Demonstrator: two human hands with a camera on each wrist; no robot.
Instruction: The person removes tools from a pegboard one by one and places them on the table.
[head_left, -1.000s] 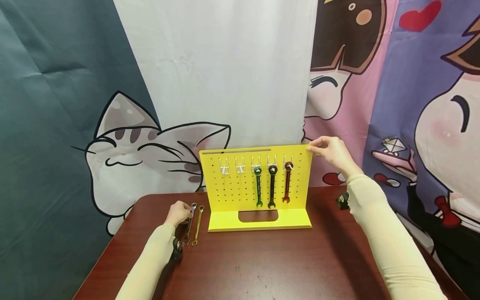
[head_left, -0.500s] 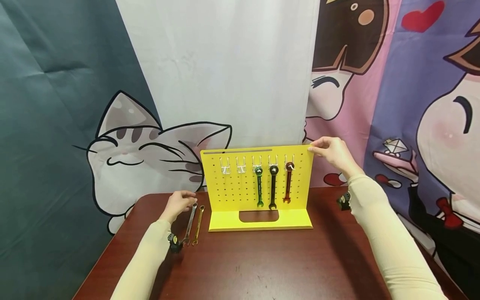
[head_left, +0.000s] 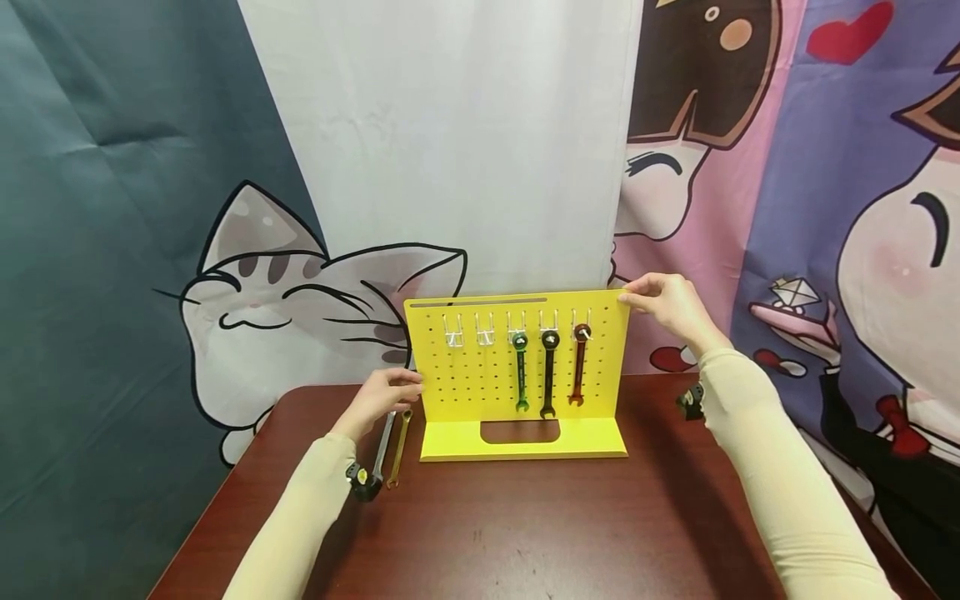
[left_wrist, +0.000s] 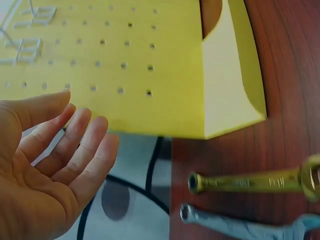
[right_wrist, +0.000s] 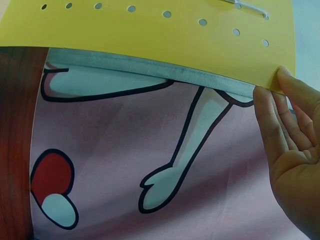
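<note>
A: What does the right hand (head_left: 667,310) hold?
B: It pinches the top right corner of the yellow board (head_left: 465,412) with its thumb and fingers.
A: And the left hand (head_left: 380,402)?
B: That hand is loose, with its fingers a bit bent, and it holds nothing. It is right by the left edge of the board. I can't tell if it touches.
A: Where are the wrenches?
B: There are 5. On the board, 3 hang down from hooks (head_left: 454,337): a green wrench (head_left: 521,375), a black wrench (head_left: 548,379) in the middle, and a red wrench (head_left: 578,371) on the right.
A: And the other 2?
B: They lie side by side on the brown table (head_left: 562,521), left of the board and near the left hand. The gold wrench (left_wrist: 250,183) is closer to the board, and the silver wrench (left_wrist: 240,225) is next to it.
A: What is behind?
B: A big cloth (head_left: 465,150), with a cat drawing (head_left: 255,350) on the left.
</note>
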